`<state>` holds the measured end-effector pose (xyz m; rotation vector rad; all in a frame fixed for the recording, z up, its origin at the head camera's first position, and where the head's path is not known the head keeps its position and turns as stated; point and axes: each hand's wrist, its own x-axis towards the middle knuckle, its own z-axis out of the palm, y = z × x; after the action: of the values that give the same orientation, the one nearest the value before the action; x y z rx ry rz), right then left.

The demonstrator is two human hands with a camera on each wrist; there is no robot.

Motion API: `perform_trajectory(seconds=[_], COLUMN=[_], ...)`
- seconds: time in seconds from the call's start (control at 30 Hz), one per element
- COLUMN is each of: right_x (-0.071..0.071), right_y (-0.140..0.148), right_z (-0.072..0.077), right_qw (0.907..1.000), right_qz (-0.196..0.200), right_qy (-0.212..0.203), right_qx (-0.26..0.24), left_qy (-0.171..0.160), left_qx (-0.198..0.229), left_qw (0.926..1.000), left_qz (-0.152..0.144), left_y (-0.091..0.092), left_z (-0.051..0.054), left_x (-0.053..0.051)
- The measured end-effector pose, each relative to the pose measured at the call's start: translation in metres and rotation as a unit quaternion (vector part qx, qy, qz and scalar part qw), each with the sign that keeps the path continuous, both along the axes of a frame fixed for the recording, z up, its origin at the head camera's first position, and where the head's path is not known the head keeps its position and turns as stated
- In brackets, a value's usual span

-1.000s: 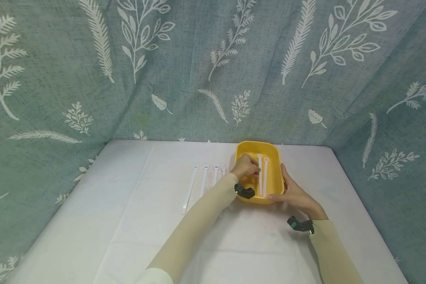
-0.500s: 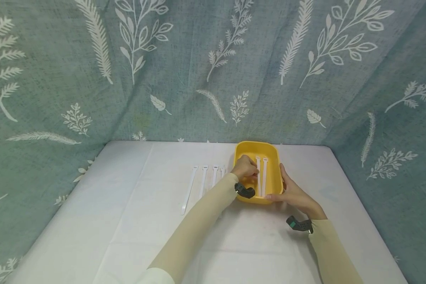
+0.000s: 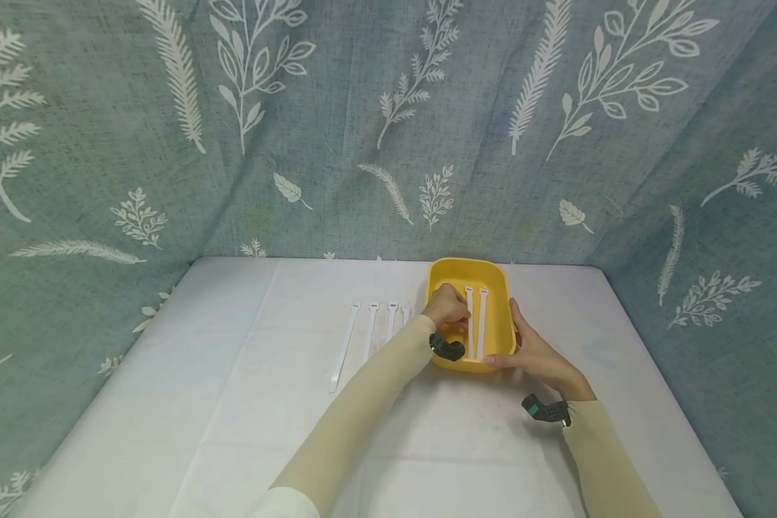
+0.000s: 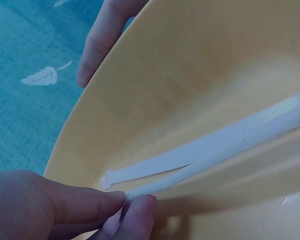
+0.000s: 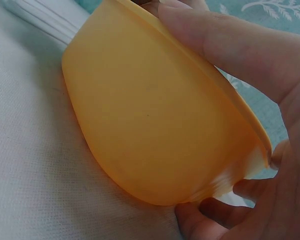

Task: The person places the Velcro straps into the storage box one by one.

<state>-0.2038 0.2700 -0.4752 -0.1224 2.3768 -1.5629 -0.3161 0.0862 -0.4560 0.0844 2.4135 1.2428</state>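
Note:
A yellow plastic box (image 3: 504, 302) stands near the table's far edge. Inside it lie two white flat straps with slotted heads, which look like cable ties, side by side. My left hand (image 3: 447, 306) reaches over the box's left side and pinches the left cable tie (image 3: 470, 338) between thumb and finger, as the left wrist view shows. Beside it is the other cable tie (image 3: 482, 324), apparently not held. My right hand (image 3: 540, 360) grips the box at its near right corner, the thumb over the rim and the fingers (image 5: 255, 187) along the outer side.
Several more white cable ties (image 3: 345, 349) lie in a row on the white-covered table (image 3: 285, 424) left of the box. My left forearm partly covers them. A green leaf-patterned curtain (image 3: 337, 144) hangs behind and at both sides.
The pinched cable tie has shifted slightly towards me, and its head is now about level with the other one's. Both hands have stayed nearly in place; the box has not visibly moved.

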Motion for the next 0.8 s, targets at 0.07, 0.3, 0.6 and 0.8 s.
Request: perform_trajectory(seconds=[0.07,0.3,0.6,0.8], right_x=[-0.0006,-0.0011,-0.0005,-0.0008], right_y=[0.0000,0.0001,0.0016,0.0012], right_z=[0.0001,-0.0008,-0.0024,-0.0021], right_qw=[1.0000,0.9999,1.0000,1.0000], right_qz=[-0.002,-0.005,0.003,0.002], right_qy=[-0.001,-0.004,0.003,0.003], right_qx=[0.006,0.009,-0.003,-0.004], left_qy=[0.000,0.006,0.007,0.005], left_qx=[-0.001,-0.011,-0.008,-0.004], left_qw=[1.0000,0.9999,0.9999,0.9999], left_qz=[0.000,-0.004,-0.010,-0.008], left_y=[0.0004,0.0016,0.0048,0.0050], left_z=[0.0003,0.0011,-0.0038,-0.0054], left_x=[0.0003,0.0013,-0.0028,-0.0033])
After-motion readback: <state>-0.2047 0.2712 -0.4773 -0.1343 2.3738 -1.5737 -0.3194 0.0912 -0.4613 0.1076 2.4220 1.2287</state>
